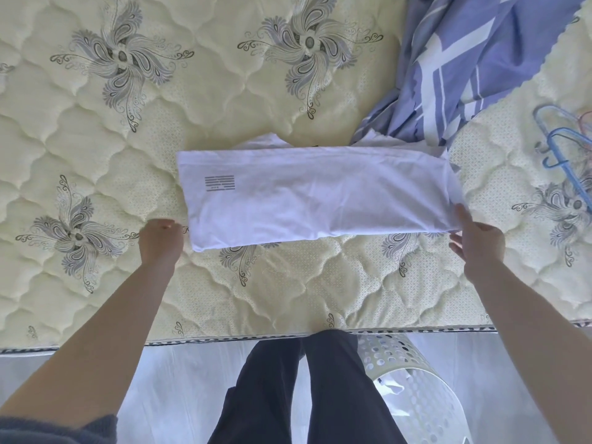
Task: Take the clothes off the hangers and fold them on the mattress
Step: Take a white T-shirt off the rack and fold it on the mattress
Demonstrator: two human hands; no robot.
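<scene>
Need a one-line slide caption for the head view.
Left hand and right hand flank a white shirt folded lengthwise on the quilted mattress; hangers lie at right.

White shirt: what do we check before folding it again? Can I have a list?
1. Is the white shirt lying in one long strip on the mattress? Ok.
2. Are the edges tidy? Not ok: some white cloth pokes out along the far edge.
3. Is the right hand at the right end? Ok, its thumb lies on the cloth. Whether it grips: cannot tell.
4. Is the left hand holding the left end? Cannot tell; it is right beside the corner.
5. Are the blue hangers out of the way? Ok, they lie off to the right.
</scene>
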